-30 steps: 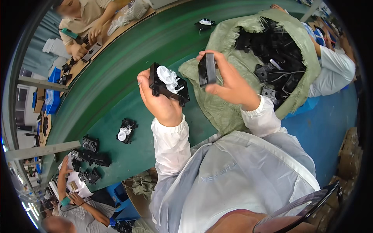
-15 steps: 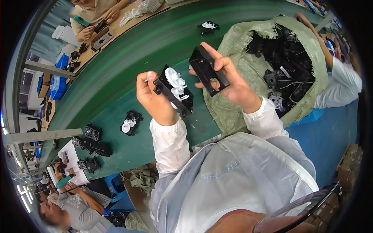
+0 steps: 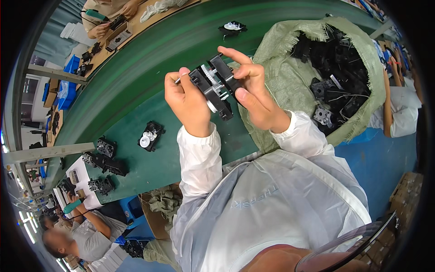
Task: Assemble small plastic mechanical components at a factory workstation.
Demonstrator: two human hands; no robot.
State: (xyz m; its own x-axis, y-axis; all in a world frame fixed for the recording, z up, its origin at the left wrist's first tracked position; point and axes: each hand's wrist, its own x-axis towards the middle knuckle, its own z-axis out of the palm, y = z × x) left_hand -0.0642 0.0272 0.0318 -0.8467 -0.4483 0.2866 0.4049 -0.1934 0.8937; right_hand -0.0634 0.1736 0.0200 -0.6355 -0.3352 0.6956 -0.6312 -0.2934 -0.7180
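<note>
Item in hand: a black plastic housing with white gears (image 3: 213,88), held in the air above the green desk (image 3: 136,90), in front of the person's chest. Half a second ago the right hand held a separate black cover clear of the housing; that cover (image 3: 225,72) now sits pressed against the housing's upper face, so the 2 parts have been brought together. Judgement: the mating step is in progress, seating not confirmed.

Left hand (image 3: 188,102) is closed around the housing's near end. Right hand (image 3: 253,93) is closed on the cover, thumb and fingers pinching it onto the housing.

Surroundings: 1 similar gear unit (image 3: 150,135) lies on the desk left of the hands, well apart. A cluster of black parts (image 3: 104,158) lies further left. An open woven sack (image 3: 290,77) of black parts stands just right of the hands. Another unit (image 3: 232,28) lies farther up the desk. Nothing obstructs the hands.
</note>
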